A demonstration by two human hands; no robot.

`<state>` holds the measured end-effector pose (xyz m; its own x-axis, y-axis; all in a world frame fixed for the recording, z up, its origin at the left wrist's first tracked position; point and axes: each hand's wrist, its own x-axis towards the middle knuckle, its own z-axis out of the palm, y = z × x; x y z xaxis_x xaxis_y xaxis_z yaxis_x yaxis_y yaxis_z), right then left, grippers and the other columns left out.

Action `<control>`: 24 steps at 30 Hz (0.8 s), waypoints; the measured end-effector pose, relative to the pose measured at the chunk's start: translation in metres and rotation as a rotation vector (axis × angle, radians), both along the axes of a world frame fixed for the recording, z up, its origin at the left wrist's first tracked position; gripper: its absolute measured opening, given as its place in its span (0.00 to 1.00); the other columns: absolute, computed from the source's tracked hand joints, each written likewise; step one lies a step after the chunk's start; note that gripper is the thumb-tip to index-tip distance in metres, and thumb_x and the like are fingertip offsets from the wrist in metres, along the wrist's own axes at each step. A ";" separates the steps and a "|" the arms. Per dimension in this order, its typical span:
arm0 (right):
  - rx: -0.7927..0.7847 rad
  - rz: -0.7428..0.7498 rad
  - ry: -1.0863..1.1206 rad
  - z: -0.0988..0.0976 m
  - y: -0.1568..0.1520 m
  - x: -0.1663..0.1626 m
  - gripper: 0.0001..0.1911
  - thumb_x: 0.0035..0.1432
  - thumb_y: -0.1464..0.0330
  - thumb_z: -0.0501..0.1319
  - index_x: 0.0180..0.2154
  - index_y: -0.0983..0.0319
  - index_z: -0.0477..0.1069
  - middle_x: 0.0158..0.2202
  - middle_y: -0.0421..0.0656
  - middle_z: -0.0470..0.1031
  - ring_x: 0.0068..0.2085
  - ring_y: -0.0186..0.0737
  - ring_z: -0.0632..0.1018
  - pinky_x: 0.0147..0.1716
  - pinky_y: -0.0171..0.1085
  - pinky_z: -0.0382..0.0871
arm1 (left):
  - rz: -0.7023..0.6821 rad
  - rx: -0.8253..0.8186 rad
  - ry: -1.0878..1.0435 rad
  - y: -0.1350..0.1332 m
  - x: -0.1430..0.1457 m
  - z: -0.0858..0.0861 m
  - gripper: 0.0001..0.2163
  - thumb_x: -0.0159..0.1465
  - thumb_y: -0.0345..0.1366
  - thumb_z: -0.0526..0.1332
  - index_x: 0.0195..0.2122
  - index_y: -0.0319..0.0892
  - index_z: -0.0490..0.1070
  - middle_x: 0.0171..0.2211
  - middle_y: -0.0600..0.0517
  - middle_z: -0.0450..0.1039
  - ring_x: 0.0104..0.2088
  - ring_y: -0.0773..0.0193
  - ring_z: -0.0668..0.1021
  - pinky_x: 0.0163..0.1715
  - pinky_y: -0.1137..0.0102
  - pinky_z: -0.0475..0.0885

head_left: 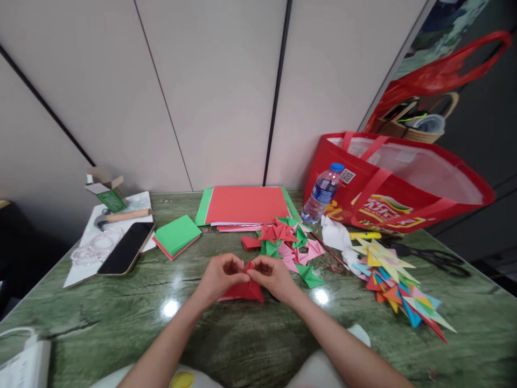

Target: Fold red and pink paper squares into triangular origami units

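Both hands meet over the near middle of the green marbled table (133, 307). A partly folded sheet of red paper (246, 291) is between them. My left hand (221, 276) pinches its upper edge from the left, thumb against fingers. From the right, my right hand (273, 275) pinches the same paper close to the left fingertips. A small red peak sticks up between the two thumbs. The fingers hide part of the folds. Just beyond the hands lies a heap of folded red, green and pink paper pieces (278, 233), with a green folded piece (310, 275) at its near edge.
Behind are stacked red and green sheets (248, 203); a small green paper stack (176, 236) lies left, near a phone (127, 249). On the right stand a water bottle (323, 194) and red bag (436, 188), with multicoloured folded paper (404, 293) and black scissors (432, 257) nearby.
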<state>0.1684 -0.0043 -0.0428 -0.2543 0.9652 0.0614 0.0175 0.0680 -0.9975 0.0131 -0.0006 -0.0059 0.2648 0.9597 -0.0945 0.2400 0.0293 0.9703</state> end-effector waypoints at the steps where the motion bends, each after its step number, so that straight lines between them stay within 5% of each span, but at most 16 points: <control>1: 0.015 -0.019 -0.014 0.000 0.000 0.000 0.09 0.45 0.63 0.62 0.25 0.63 0.68 0.23 0.38 0.70 0.25 0.33 0.69 0.25 0.32 0.62 | 0.009 0.038 0.010 0.000 0.000 0.000 0.07 0.44 0.33 0.66 0.21 0.37 0.69 0.19 0.55 0.70 0.22 0.69 0.70 0.24 0.75 0.65; 24: 0.418 -0.108 -0.337 0.007 -0.009 -0.001 0.06 0.48 0.71 0.58 0.21 0.61 0.66 0.20 0.38 0.65 0.22 0.32 0.66 0.22 0.31 0.58 | -0.009 0.352 0.143 -0.007 0.002 0.003 0.04 0.53 0.31 0.60 0.21 0.39 0.70 0.23 0.53 0.70 0.26 0.66 0.71 0.29 0.73 0.65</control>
<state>0.1676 -0.0136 -0.0356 -0.2272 0.8977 0.3775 0.3604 0.4376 -0.8238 0.0147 -0.0072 -0.0032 0.2818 0.9375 0.2041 0.3724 -0.3029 0.8773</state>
